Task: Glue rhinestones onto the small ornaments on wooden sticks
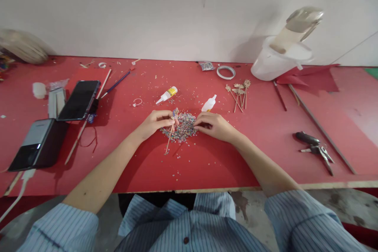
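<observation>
Left hand (161,123) at my 9 o'clock of the glitter pile (185,128), thumb and fingers pinching the stick (169,139) near its glittery top. My right hand (215,125) is at 3, fingertips low; can't tell if they grip flakes. Yellow-labelled bottle (167,95) at 11, white bottle (209,104) at 1.
</observation>
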The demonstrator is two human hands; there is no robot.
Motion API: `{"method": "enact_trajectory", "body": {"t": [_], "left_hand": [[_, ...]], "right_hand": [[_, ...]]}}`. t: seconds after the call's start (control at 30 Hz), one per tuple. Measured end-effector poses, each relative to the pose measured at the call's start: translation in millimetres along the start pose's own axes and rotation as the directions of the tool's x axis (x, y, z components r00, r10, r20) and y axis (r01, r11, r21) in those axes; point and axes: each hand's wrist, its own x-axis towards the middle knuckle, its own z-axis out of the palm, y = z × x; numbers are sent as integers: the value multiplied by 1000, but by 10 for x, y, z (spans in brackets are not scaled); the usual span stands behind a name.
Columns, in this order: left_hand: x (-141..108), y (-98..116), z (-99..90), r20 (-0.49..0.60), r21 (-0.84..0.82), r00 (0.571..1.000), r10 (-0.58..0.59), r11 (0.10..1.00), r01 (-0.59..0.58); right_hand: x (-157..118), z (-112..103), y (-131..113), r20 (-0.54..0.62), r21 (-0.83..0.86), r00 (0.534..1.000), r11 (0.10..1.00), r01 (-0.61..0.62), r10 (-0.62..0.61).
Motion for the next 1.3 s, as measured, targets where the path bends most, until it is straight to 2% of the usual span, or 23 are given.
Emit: {"method": "enact_trajectory", "body": {"t": [0.27,0.5,0.63,0.73,0.8,1.0,1.17,1.3], "left_hand": [[-28,-43,125,98,-173,992,79,983,-62],[-44,-16,231,208,-171,978,14,985,23],[-39,-28,171,159,-140,987,10,990,12],[-34,-34,127,76,-199,996,37,980,-21],[-33,-35,130,59,-239,997,57,970,-42],[-31,-49,209,175,-215,983,59,976,-20],[-23,-68,219,164,-251,982,92,967,-48],[-21,-56,241,190,-260,977,92,965,-40]], "right_hand": [[-7,-19,10,38,-7,999,1000,-5,5],[12,-15,31,-46,8,999,1000,14,-13],[3,-47,20,-3,-19,1000,1000,-4,4],[-3,-62,2,41,7,999,1000,-6,6],[-3,-65,0,32,22,999,1000,-10,9],[7,-42,22,-31,0,999,1000,-19,19],[0,-31,16,47,38,999,999,1,-3],[-4,-58,24,19,52,1000,999,0,-1]]}}
